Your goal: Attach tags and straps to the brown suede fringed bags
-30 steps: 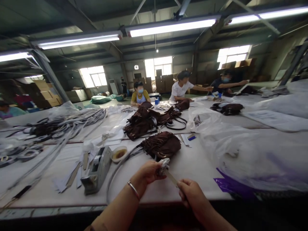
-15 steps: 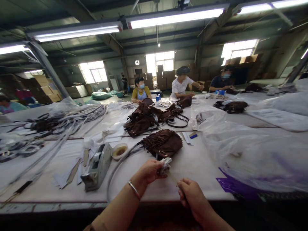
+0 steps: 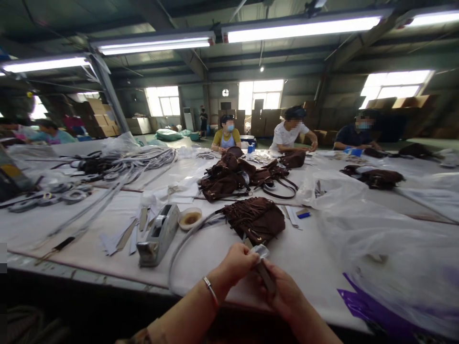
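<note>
My left hand [image 3: 234,263], with a thin bangle at the wrist, is closed round the wrapped end [image 3: 260,250] of a bag strap, a crinkled silvery wrapping over its metal fitting. My right hand [image 3: 283,292] is closed on the flat tan strap [image 3: 267,277] just below it. Both hands meet over the near edge of the white table [image 3: 315,267]. The strap leads up to a brown fringed bag [image 3: 256,220] lying just beyond my hands. A long grey strap [image 3: 182,246] curves away to the left.
A metal tape dispenser [image 3: 158,235] and a small dish [image 3: 190,218] stand to the left. More brown bags [image 3: 233,179] are piled mid-table. Grey straps and rolls [image 3: 89,177] cover the far left. Clear plastic bags [image 3: 387,243] lie right. Several people sit at the far side.
The view has swung left and the hands have drawn together: my right hand slid up the strap until it touches my left hand at the wrapped end.
</note>
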`<move>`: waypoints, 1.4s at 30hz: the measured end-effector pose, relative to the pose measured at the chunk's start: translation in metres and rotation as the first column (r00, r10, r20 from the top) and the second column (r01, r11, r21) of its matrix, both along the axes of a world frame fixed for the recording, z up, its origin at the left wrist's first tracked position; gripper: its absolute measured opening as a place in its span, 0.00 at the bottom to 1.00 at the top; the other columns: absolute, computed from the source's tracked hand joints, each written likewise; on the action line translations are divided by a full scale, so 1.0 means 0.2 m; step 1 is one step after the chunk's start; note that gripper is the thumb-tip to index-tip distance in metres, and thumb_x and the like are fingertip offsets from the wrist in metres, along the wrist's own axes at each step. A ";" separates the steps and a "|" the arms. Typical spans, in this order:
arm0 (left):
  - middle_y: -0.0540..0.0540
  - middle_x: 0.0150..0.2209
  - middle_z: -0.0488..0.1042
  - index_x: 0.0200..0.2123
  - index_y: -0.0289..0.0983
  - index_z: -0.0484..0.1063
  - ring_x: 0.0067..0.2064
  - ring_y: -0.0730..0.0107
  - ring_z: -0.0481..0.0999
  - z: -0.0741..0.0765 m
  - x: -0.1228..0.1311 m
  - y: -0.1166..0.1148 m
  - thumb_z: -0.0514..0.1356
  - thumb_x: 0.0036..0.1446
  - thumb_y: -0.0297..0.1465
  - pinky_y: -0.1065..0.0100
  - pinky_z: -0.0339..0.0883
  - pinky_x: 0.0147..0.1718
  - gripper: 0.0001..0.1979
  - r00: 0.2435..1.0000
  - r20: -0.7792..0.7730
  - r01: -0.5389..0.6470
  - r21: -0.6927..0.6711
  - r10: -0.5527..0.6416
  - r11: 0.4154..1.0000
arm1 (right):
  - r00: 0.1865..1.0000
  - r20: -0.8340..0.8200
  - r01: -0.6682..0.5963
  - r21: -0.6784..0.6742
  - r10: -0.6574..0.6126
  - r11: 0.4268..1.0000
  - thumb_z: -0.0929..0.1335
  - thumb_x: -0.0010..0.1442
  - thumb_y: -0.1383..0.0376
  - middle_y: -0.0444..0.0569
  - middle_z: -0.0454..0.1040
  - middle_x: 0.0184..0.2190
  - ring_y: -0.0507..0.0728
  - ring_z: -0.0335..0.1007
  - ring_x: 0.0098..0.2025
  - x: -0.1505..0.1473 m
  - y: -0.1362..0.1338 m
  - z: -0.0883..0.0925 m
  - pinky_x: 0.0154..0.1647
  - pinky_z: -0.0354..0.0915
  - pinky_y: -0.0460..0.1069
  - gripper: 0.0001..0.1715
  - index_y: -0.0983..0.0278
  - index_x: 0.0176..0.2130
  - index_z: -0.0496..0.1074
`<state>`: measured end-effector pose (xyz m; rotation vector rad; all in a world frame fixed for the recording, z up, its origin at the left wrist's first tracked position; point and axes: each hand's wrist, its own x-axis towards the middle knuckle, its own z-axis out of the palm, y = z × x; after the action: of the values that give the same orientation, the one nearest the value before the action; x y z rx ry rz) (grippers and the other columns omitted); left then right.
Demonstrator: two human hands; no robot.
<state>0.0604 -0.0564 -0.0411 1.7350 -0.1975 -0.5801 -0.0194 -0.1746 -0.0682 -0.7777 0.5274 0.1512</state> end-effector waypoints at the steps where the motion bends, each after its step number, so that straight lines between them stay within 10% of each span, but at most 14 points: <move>1: 0.53 0.18 0.60 0.19 0.35 0.65 0.24 0.75 0.60 0.00 -0.01 0.00 0.67 0.45 0.38 0.71 0.52 0.24 0.16 0.997 0.075 -0.022 0.064 0.017 0.998 | 1.000 -0.025 0.019 0.050 -0.018 0.999 0.74 0.51 0.59 0.43 0.74 0.23 0.49 0.68 0.20 0.01 0.01 0.00 0.17 0.61 0.42 0.17 0.66 0.38 0.72; 7: 0.47 0.27 0.69 0.16 0.34 0.66 0.29 0.72 0.65 0.00 -0.05 0.02 0.61 0.49 0.36 0.72 0.56 0.26 0.15 0.961 0.274 -0.073 0.135 0.033 0.988 | 0.973 -0.101 0.218 0.115 -0.207 0.969 0.76 0.50 0.64 0.39 0.73 0.20 0.48 0.66 0.17 0.09 0.11 -0.01 0.17 0.61 0.42 0.12 0.64 0.32 0.71; 16: 0.50 0.17 0.66 0.19 0.35 0.67 0.19 0.76 0.60 -0.07 -0.08 0.01 0.64 0.46 0.43 0.71 0.48 0.18 0.18 0.995 -0.066 -0.078 0.012 0.078 0.997 | 0.964 -0.059 0.265 0.175 -0.259 0.948 0.73 0.50 0.70 0.42 0.78 0.26 0.50 0.73 0.24 0.10 0.11 -0.09 0.24 0.68 0.43 0.09 0.63 0.34 0.72; 25: 0.54 0.15 0.60 0.17 0.34 0.67 0.18 0.79 0.55 -0.06 -0.04 0.05 0.66 0.43 0.36 0.72 0.45 0.17 0.14 0.997 -0.042 -0.061 0.033 0.062 0.998 | 1.000 0.011 0.012 -0.272 -0.009 0.962 0.78 0.44 0.57 0.42 0.73 0.22 0.48 0.67 0.21 0.00 0.01 -0.04 0.18 0.60 0.41 0.26 0.67 0.39 0.72; 32: 0.53 0.16 0.63 0.20 0.34 0.69 0.17 0.78 0.56 -0.05 0.00 0.10 0.61 0.44 0.33 0.71 0.42 0.16 0.09 0.989 -0.139 0.054 0.011 -0.052 0.998 | 0.927 0.208 -0.094 -0.677 0.312 0.730 0.77 0.48 0.57 0.48 0.76 0.34 0.54 0.72 0.28 -0.14 -0.10 0.02 0.26 0.67 0.48 0.35 0.63 0.52 0.68; 38: 0.55 0.15 0.59 0.19 0.34 0.68 0.18 0.79 0.53 -0.04 -0.01 0.10 0.61 0.41 0.32 0.71 0.41 0.17 0.07 0.993 -0.089 0.083 0.037 -0.079 0.996 | 0.790 0.309 0.203 -0.947 0.529 0.250 0.67 0.62 0.63 0.49 0.75 0.33 0.57 0.72 0.37 -0.06 -0.17 0.11 0.41 0.67 0.50 0.09 0.60 0.35 0.78; 42: 0.56 0.16 0.57 0.20 0.35 0.66 0.18 0.79 0.52 -0.02 -0.02 0.11 0.61 0.45 0.37 0.71 0.40 0.17 0.11 0.990 -0.032 0.141 0.086 -0.139 0.986 | 0.760 0.315 0.293 -0.947 0.568 0.133 0.66 0.61 0.67 0.50 0.74 0.38 0.58 0.71 0.42 0.10 -0.21 0.17 0.46 0.65 0.51 0.11 0.61 0.30 0.77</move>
<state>0.0559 -0.0337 -0.0454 1.8082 -0.2810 -0.7228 0.0001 -0.2160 -0.0349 -2.1948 -0.2821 -0.3717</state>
